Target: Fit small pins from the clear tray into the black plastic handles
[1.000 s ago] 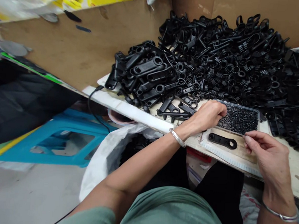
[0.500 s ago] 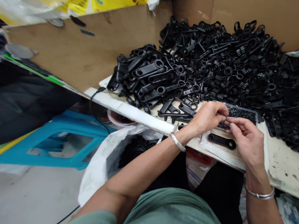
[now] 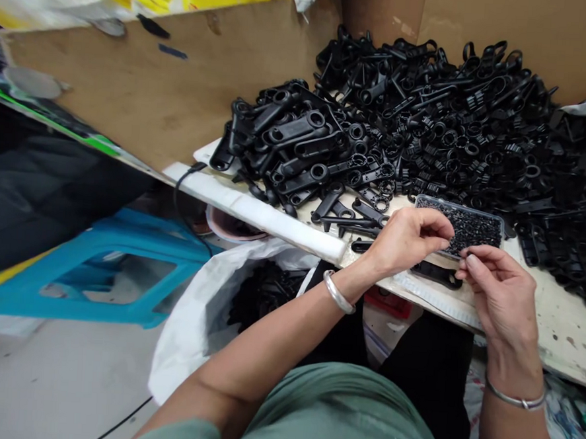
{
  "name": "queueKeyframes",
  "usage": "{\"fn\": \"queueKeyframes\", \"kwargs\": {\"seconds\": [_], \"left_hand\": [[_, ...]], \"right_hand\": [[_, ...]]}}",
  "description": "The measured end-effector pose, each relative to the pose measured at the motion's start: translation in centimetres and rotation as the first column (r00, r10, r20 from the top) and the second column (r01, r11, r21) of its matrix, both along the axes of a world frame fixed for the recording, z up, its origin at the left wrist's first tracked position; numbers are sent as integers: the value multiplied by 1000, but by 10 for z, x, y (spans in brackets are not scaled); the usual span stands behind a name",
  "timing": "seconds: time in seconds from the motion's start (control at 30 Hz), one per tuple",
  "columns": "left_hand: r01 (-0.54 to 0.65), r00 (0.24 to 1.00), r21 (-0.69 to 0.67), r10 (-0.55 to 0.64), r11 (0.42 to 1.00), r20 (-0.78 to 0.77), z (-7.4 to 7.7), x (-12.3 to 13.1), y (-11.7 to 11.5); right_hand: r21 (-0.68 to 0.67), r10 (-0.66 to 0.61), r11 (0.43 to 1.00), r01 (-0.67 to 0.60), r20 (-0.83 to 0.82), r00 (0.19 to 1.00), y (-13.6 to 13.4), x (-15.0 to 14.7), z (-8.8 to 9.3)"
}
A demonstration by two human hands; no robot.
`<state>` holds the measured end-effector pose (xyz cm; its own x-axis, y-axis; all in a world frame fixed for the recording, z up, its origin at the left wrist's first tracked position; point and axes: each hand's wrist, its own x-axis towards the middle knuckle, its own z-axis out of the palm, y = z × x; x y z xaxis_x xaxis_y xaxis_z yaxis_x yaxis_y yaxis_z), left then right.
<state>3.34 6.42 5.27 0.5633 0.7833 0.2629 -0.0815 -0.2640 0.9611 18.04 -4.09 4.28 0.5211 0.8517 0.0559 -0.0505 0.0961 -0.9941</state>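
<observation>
My left hand [image 3: 411, 240] hovers over the near left corner of a shallow clear plastic box [image 3: 502, 234] of small black pieces [image 3: 471, 225]. Its thumb and forefinger are pinched together; what lies between them, if anything, is too small to name. Beside it on the right, my right hand [image 3: 504, 292] pinches a tiny dark piece [image 3: 464, 252] at its fingertips. Below the hands a flat black plastic arm with a ring-shaped end [image 3: 436, 274] lies on the worktop, partly covered by my hands.
A large heap of black plastic arms and rings [image 3: 428, 115] covers the back of the worktop [image 3: 564, 329]. Cardboard walls [image 3: 508, 27] stand behind it. Under the front edge are a white sack [image 3: 181, 332] with black parts and a blue stool [image 3: 79, 299].
My hands have moved apart: the right one went right and slightly down, the left stays near the box. More of the box shows, while the left hand now partly covers the black arm.
</observation>
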Motion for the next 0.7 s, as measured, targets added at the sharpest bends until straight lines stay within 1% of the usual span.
{"fn": "queueKeyframes", "kwargs": {"seconds": [0.13,0.3,0.47,0.7], "left_hand": [[17,999,-51,-14,999,49,1,0,-18],[56,996,-79,-51,995,74,3,2,-34],[71,994,-101,-62,992,88,3,2,-41],[88,993,-127,-77,988,89,3,2,-45]], "right_hand": [[38,-26,999,29,-73,997,-12,-7,-1],[77,-91,992,97,-74,993,-21,-13,-3],[85,-145,985,149,-46,988,-28,-17,-5],[65,-122,990,123,-27,992,-32,-18,-9]]}}
